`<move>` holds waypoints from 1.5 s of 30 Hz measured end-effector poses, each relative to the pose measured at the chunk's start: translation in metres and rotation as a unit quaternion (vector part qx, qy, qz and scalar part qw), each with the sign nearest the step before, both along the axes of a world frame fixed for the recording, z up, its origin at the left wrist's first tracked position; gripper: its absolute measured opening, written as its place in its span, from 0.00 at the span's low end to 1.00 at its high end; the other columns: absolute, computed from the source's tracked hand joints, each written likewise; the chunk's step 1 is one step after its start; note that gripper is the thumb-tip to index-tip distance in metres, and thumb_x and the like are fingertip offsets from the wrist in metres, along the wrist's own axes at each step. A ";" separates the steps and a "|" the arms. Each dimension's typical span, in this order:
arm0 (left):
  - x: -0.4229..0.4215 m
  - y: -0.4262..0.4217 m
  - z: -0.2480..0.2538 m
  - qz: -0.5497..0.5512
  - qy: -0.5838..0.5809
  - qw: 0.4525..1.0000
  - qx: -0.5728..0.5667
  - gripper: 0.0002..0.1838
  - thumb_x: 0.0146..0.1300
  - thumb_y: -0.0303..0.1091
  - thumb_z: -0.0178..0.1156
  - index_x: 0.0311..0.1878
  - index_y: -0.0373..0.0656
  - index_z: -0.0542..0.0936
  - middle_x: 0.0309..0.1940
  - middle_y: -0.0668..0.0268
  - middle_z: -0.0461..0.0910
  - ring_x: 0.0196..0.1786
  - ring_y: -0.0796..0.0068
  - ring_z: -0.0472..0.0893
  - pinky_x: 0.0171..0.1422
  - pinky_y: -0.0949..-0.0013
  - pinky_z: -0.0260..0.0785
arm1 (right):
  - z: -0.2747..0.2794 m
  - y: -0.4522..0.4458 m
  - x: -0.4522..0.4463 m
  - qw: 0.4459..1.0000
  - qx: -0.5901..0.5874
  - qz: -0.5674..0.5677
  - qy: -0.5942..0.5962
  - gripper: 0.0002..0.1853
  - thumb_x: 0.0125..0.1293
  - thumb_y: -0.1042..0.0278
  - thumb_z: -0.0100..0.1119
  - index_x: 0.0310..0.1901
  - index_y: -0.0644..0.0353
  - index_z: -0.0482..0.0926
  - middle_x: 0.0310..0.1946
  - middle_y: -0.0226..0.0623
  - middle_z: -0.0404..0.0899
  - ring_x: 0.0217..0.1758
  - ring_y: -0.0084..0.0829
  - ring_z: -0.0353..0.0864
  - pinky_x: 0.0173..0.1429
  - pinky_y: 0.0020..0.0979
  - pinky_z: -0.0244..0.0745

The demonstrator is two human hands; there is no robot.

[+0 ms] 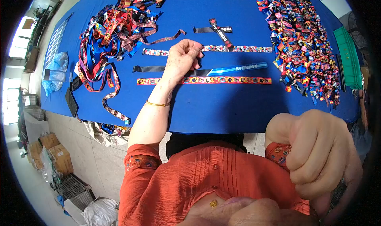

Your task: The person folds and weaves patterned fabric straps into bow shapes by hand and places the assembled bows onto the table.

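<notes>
My left hand [184, 58] reaches over the blue cloth with its fingers curled together. It lies across a white strap with a colourful pattern [238, 48]; whether the fingers grip it is hidden. Below the hand runs a black and blue strap lettered RAVENCLAW [238, 68]. A red and yellow patterned strap [222, 80] lies closer to me, partly behind my forearm. Beyond the hand, a short black lettered strap [222, 35] crosses another black piece. My right hand [321, 150] is raised close to the camera, closed in a fist; its palm side is out of sight.
A tangled heap of lanyards [107, 31] covers the table's left side. Many bundled straps [297, 39] line the right side, beside a green crate [347, 57]. Plastic bags [57, 71] sit at the left edge. Cardboard boxes [59, 158] stand on the floor.
</notes>
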State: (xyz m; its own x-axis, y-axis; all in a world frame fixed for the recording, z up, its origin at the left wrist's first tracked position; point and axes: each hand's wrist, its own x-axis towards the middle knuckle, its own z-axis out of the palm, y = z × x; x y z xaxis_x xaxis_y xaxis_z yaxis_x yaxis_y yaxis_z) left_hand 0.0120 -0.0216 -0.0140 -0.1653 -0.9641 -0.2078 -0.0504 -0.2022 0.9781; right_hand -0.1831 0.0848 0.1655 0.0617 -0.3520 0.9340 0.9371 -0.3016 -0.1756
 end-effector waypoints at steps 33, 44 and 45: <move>0.002 -0.001 -0.007 -0.001 -0.001 1.000 -0.004 0.09 0.75 0.35 0.60 0.47 0.39 0.81 0.31 0.68 0.84 0.22 0.86 0.77 0.25 0.81 0.67 | 0.010 0.002 -0.043 0.920 0.028 0.339 0.195 0.03 0.66 0.78 0.61 0.35 0.64 0.77 0.24 0.55 0.78 0.20 0.37 0.76 0.21 0.30 0.60; 0.000 0.000 -0.001 0.002 -0.014 1.000 0.000 0.09 0.74 0.34 0.59 0.47 0.38 0.81 0.31 0.68 0.84 0.21 0.85 0.77 0.25 0.80 0.67 | 0.012 -0.011 -0.036 0.912 -0.051 0.329 0.239 0.11 0.70 0.72 0.56 0.30 0.67 0.80 0.25 0.52 0.78 0.19 0.35 0.75 0.21 0.28 0.58; 0.001 0.000 0.000 0.001 -0.011 1.000 0.000 0.09 0.74 0.34 0.59 0.47 0.38 0.81 0.31 0.68 0.84 0.21 0.85 0.77 0.25 0.80 0.67 | 0.014 -0.015 -0.035 0.918 -0.055 0.308 0.244 0.11 0.69 0.73 0.57 0.29 0.68 0.81 0.25 0.50 0.78 0.19 0.33 0.75 0.21 0.27 0.57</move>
State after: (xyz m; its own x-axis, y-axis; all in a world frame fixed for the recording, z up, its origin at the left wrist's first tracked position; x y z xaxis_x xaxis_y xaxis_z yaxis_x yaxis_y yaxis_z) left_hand 0.0125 -0.0217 -0.0141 -0.1586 -0.9643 -0.2121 -0.0719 -0.2030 0.9765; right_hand -0.2179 0.0694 0.1795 0.6372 -0.0155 0.7705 0.7542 0.2184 -0.6193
